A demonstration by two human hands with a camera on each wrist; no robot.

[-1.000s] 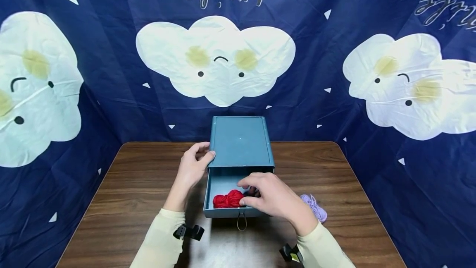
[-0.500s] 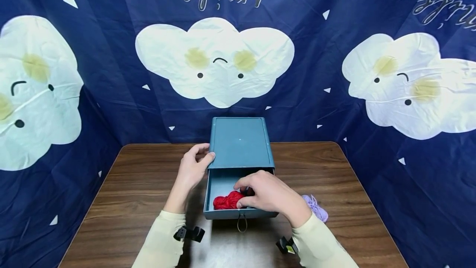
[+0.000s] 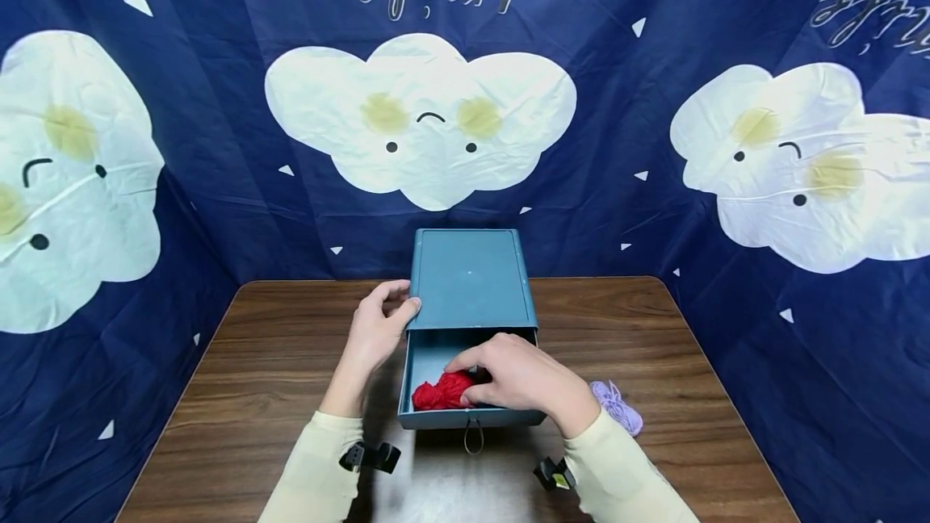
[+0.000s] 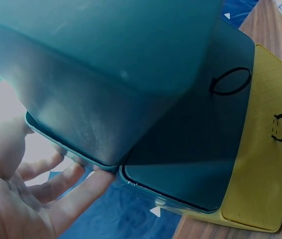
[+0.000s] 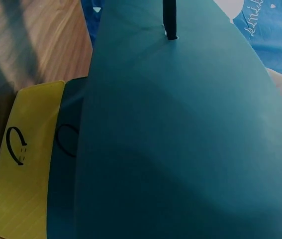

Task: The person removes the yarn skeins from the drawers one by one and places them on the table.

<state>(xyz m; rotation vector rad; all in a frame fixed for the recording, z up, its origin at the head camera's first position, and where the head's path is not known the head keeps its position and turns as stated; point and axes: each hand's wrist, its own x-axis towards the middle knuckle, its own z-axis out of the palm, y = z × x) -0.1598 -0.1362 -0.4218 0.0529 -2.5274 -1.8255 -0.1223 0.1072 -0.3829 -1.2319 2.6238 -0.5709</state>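
Note:
A teal drawer (image 3: 429,420) is pulled out of its teal casing (image 3: 468,281) in the head view, and a red yarn skein (image 3: 438,392) lies inside it. My right hand (image 3: 512,374) reaches into the drawer, thumb and fingers bent around the right end of the skein; some fingertips are hidden. My left hand (image 3: 375,328) rests against the casing's left side. In the left wrist view, extended fingers (image 4: 88,196) touch the casing's edge. The drawer front (image 5: 180,129) blocks the right wrist view, hiding that hand's fingers.
A purple yarn skein (image 3: 616,408) lies on the wooden table (image 3: 291,345), right of the drawer. Below the pulled-out drawer are another teal drawer (image 4: 195,134) and a yellow drawer (image 4: 262,144), each with a black loop. Blue cloth (image 3: 610,103) surrounds the table.
My right hand has moved slightly left inside the drawer and closed around the end of the red yarn skein, which has shifted a little left. The left hand has stayed against the casing.

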